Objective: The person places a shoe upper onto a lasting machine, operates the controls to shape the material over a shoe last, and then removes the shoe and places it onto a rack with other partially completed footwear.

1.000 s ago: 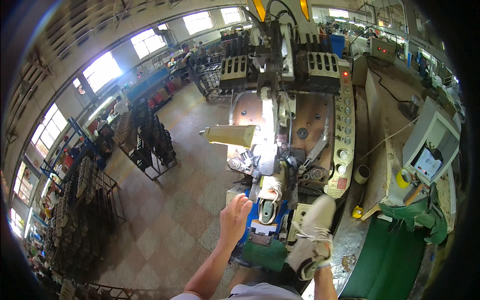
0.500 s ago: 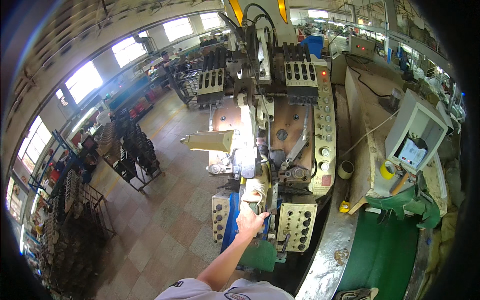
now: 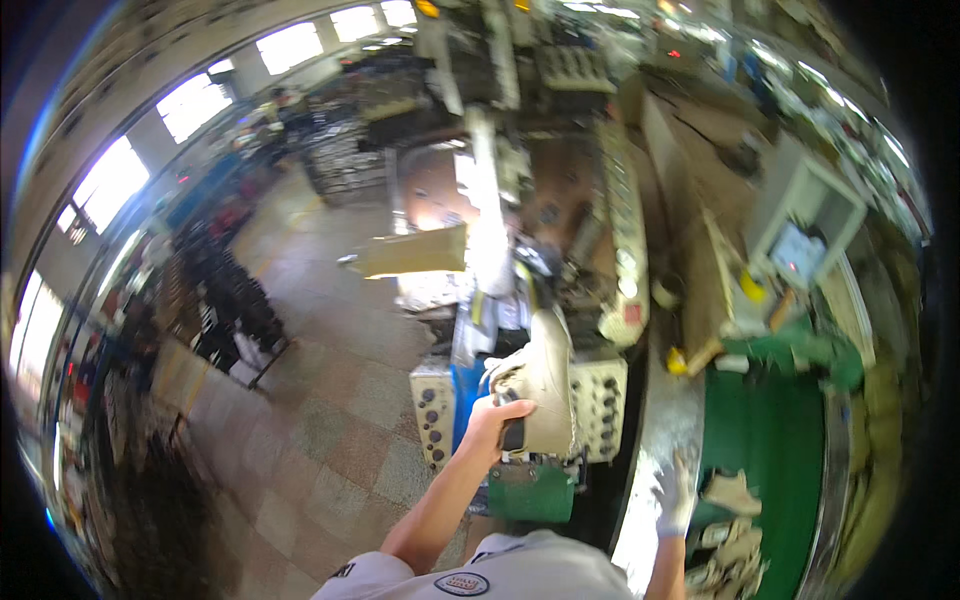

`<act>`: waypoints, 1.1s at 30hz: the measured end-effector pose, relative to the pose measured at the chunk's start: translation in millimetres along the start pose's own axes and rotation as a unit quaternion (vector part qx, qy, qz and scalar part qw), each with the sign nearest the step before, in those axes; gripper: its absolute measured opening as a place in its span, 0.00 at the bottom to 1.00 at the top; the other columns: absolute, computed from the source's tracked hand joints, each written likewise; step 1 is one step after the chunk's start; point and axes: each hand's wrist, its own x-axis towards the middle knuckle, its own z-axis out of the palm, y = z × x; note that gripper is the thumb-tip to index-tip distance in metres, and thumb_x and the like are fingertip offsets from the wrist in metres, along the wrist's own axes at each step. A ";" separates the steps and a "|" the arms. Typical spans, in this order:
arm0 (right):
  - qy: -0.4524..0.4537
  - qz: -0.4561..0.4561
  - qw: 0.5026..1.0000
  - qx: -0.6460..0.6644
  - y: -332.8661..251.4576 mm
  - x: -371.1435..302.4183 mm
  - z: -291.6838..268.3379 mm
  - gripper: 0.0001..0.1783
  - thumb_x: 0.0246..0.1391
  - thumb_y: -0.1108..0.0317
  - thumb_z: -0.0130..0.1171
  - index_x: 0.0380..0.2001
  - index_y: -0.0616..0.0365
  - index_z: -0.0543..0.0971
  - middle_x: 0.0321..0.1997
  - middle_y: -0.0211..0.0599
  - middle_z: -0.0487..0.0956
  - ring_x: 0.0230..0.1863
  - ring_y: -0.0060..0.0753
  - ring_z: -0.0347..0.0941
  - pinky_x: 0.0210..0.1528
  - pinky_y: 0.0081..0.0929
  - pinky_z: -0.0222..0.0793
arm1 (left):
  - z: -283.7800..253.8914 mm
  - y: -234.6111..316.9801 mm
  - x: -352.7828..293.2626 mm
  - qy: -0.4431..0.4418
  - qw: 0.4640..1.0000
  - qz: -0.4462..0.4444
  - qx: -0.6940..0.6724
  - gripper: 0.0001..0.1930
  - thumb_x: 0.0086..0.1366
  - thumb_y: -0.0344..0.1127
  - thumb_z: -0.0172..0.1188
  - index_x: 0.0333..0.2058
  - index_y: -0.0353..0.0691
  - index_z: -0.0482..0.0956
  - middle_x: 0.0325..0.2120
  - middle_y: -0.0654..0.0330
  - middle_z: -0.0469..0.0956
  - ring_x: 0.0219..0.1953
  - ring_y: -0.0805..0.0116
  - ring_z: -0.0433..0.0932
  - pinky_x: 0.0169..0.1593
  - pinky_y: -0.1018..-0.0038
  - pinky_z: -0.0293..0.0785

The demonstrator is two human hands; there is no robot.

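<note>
Gripped in my bare left hand (image 3: 490,420) is a beige shoe upper (image 3: 548,385), with the thumb across it near a dark patch. It is held in front of the shoe machine (image 3: 490,200), apart from its brightly lit middle. My right hand (image 3: 676,495), in a white glove, is over the metal edge (image 3: 655,440) of the conveyor. Its fingers look stretched out, though blurred, with nothing seen in them. Beside it, several beige shoe uppers (image 3: 730,560) lie on the green conveyor belt (image 3: 770,440).
Control boxes with knobs (image 3: 598,410) flank the front of the machine, with a green pad (image 3: 530,492) below. A grey open box (image 3: 810,215), a yellow tape roll (image 3: 752,287) and green cloth (image 3: 800,350) are on the right. Loaded racks (image 3: 225,310) stand on the left.
My left hand has drawn the shoe upper out of the machine and turned it. My gloved right hand has come into view at the conveyor. The view has shifted and blurred.
</note>
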 end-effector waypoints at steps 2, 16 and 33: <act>-0.230 0.021 0.943 0.238 -44.5 -1.3 82.5 0.48 0.70 0.31 0.34 0.77 0.58 0.51 0.74 0.52 0.65 0.67 0.52 0.69 0.73 0.56 0.55 | 18.9 -13.2 -24.5 -0.059 0.968 -0.116 -0.216 0.26 0.62 0.36 0.60 0.58 0.31 0.75 0.48 0.49 0.83 0.45 0.54 0.85 0.50 0.60 0.84; 0.096 0.097 0.911 0.389 -34.9 -30.3 -85.3 0.32 0.56 0.43 0.61 0.50 0.60 0.80 0.40 0.46 0.86 0.34 0.43 0.85 0.40 0.38 0.84 | -37.5 -57.1 -21.0 0.080 0.810 0.226 0.535 0.19 0.76 0.40 0.56 0.49 0.25 0.81 0.41 0.48 0.85 0.39 0.62 0.83 0.44 0.69 0.81; 0.312 0.032 0.875 -0.368 57.5 111.6 -173.0 0.27 0.54 0.50 0.61 0.49 0.60 0.85 0.44 0.53 0.86 0.47 0.54 0.83 0.54 0.42 0.76 | -22.1 -129.5 17.6 0.005 0.704 0.251 0.665 0.19 0.76 0.41 0.54 0.42 0.28 0.84 0.34 0.45 0.86 0.34 0.48 0.85 0.38 0.61 0.79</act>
